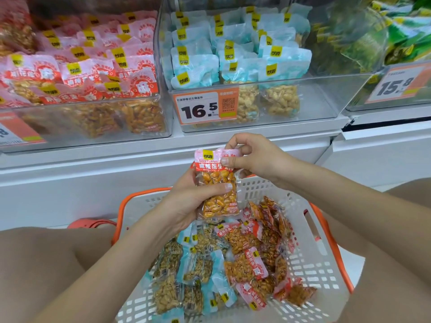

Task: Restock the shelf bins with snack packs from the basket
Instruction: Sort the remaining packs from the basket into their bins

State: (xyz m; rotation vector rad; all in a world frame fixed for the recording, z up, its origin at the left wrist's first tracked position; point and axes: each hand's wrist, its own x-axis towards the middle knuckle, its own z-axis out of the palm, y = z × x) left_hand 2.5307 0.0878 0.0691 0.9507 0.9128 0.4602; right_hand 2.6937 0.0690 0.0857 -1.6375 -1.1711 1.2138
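Head view shows a shop aisle: a white shelf carrying three clear plastic bins, the red-pack bin leftmost, above a white perforated basket with orange rim. Over the basket, one red-topped clear pack of spicy peanuts stands upright, long axis vertical, label end pointing shelfward. The left hand grips its body; the right hand pinches its top edge

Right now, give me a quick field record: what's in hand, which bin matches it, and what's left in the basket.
held item: red spicy peanut pack, upright above the basket
left hand: grips the pack's lower body
right hand: pinches the pack's top edge
matching bin: red-pack bin, upper left, well stocked
middle bin: blue-pack bin, tagged 16.5, bare space at its right front
basket: white with orange rim, holds mixed red and blue packs
likely next move: lift the pack up and left into the red-pack bin
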